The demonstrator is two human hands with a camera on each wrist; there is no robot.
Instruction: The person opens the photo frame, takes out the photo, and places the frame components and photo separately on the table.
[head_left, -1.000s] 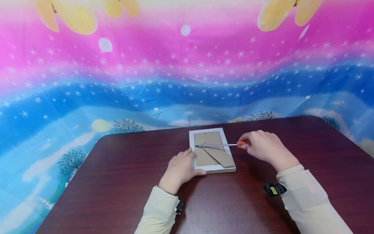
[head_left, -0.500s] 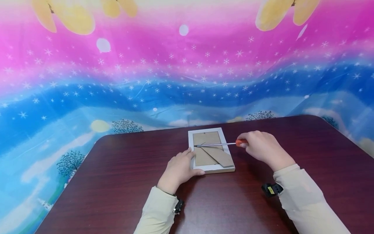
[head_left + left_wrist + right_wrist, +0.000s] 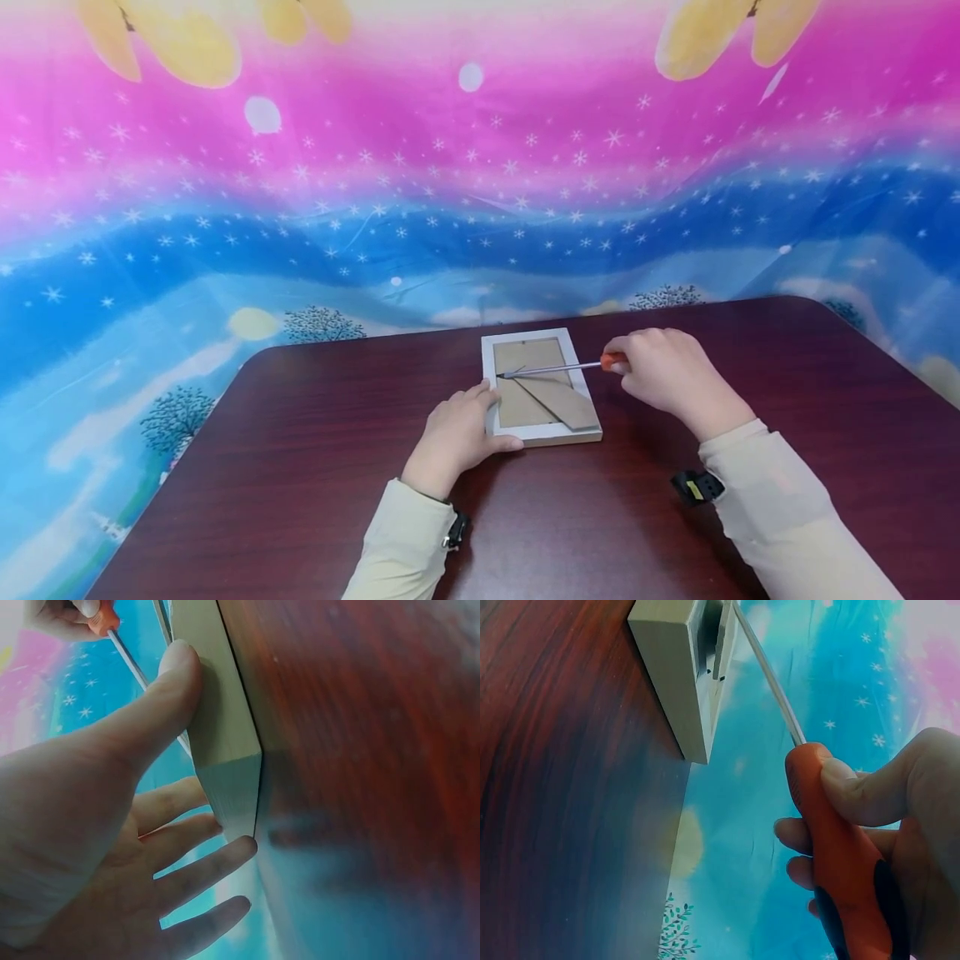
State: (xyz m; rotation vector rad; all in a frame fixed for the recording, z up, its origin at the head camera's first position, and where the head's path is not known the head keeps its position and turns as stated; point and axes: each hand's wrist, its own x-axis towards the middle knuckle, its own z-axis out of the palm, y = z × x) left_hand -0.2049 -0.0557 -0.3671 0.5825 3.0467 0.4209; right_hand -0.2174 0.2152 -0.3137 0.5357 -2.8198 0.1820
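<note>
A white-edged picture frame (image 3: pixel 580 435) lies face down on the table, its brown backing board (image 3: pixel 543 354) upward. The folding stand leg (image 3: pixel 558 400) lies slantwise across the back. My left hand (image 3: pixel 457 429) braces the near-left corner, with the thumb (image 3: pixel 180 675) against the near side and spread, nearly straight fingers (image 3: pixel 206 866) along the left side. My right hand (image 3: pixel 667 371) grips the orange-and-black handle of a screwdriver (image 3: pixel 832 825). Its metal shaft crosses low over the frame from the right, and the tip meets the backing near the left inner edge, by a small dark metal tab.
The dark red-brown wooden table (image 3: pixel 315 467) extends around the frame on all sides. Behind its far edge hangs a pink and blue printed cloth (image 3: pixel 450 208). Each wrist wears a black strap (image 3: pixel 697 487) over a pale sleeve.
The screwdriver tip has shifted slightly left toward the frame's inner edge, and the right hand with the handle has risen a little. My left hand stays at the same corner.
</note>
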